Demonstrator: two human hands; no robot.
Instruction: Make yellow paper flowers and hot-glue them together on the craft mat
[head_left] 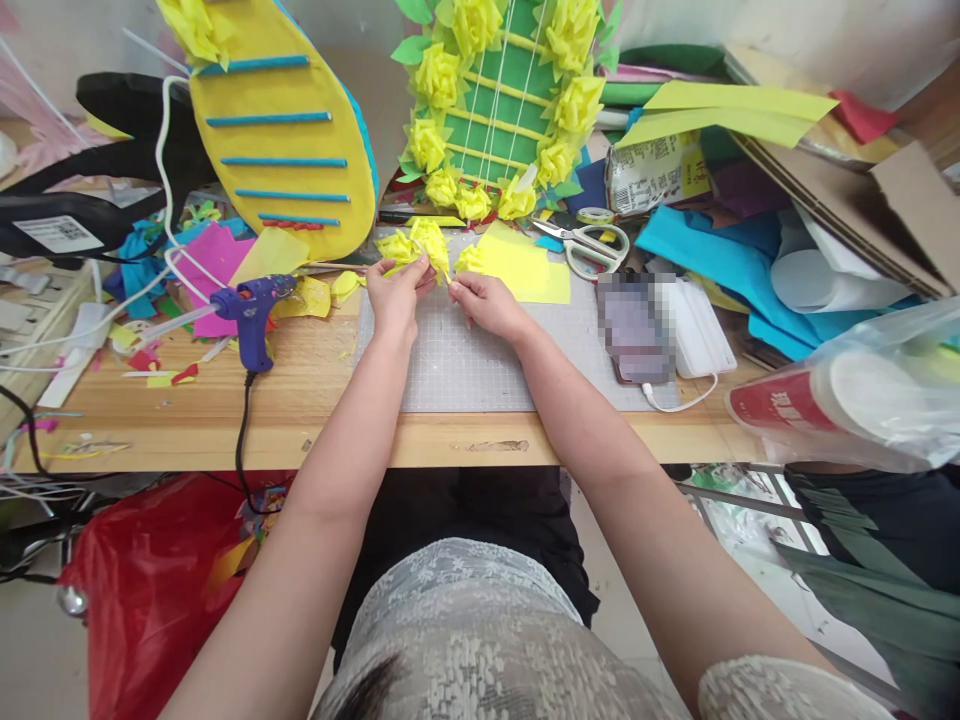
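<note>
My left hand is closed, its thumb and fingers pinching a yellow paper flower above the grey cutting mat. Close beside it, my right hand is also closed, with thumb and forefinger at the lower end of the same flower. Some fingers of both hands are hidden. Another yellow flower lies just behind my left hand, and a further yellow paper piece is past my right knuckles. Yellow paper sheets rest on the mat to the right, next to scissors.
A blue glue gun stands at left, its cord over the table edge. Behind are a yellow board with blue bars and a green panel with yellow flowers. A phone, white power bank and bagged cup sit at right.
</note>
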